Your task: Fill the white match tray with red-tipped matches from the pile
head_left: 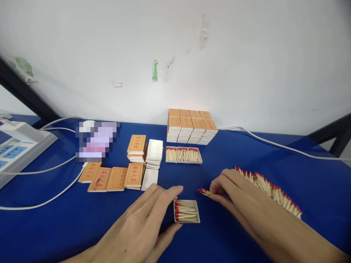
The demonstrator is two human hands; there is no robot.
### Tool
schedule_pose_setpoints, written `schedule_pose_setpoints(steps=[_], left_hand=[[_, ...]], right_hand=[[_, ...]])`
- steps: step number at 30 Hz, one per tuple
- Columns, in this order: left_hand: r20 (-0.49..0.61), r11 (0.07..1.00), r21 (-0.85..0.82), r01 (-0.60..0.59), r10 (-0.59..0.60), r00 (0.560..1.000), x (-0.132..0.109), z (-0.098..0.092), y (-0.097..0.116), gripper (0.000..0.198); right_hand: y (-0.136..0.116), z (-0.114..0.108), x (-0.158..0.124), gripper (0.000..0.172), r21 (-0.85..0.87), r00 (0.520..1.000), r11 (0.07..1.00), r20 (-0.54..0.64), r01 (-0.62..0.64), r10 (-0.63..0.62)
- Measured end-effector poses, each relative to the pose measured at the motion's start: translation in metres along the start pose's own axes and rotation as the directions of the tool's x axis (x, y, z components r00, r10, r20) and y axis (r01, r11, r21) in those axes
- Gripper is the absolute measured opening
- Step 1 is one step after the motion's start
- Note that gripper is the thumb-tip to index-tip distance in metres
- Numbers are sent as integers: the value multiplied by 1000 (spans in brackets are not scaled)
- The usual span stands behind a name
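A white matchbox tray (197, 212) filled with red-tipped matches lies on the blue table at the front middle. My left hand (145, 215) steadies it, thumb at the near edge and fingers at the far left corner. To its right, my right hand (230, 190) pinches a few matches (205, 192) between thumb and fingers, red heads pointing left, apart from the tray. Beyond and partly behind my right forearm stretches a long pile of loose matches (270, 188).
Three filled trays (183, 162) stand in a row before a block of stacked matchboxes (192, 124) at the wall. Left are white empty trays (154, 149), orange matchbox sleeves (100, 179), a blurred phone-like object (98, 140), cables and a power strip (24, 146).
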State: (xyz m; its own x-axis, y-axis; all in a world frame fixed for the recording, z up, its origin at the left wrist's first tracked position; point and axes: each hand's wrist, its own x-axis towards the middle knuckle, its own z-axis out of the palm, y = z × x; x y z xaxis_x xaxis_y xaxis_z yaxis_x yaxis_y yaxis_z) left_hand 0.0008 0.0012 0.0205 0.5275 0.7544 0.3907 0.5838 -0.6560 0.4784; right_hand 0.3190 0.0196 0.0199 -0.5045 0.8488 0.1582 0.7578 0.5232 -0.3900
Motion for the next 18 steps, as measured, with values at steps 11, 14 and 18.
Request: schedule_pose_setpoints(steps=[11, 14, 18], left_hand=[[-24, 999, 42, -29, 30, 999, 3, -2, 2, 38], [-13, 999, 46, -21, 22, 1000, 4, -3, 1, 39], [-20, 998, 53, -20, 21, 1000, 3, -3, 2, 38]], right_hand=[[-63, 16, 30, 22, -541, 932, 783, 4, 308, -363], [-64, 16, 34, 19, -594, 921, 740, 6, 317, -390], [-64, 13, 34, 19, -600, 922, 719, 83, 350, -379]])
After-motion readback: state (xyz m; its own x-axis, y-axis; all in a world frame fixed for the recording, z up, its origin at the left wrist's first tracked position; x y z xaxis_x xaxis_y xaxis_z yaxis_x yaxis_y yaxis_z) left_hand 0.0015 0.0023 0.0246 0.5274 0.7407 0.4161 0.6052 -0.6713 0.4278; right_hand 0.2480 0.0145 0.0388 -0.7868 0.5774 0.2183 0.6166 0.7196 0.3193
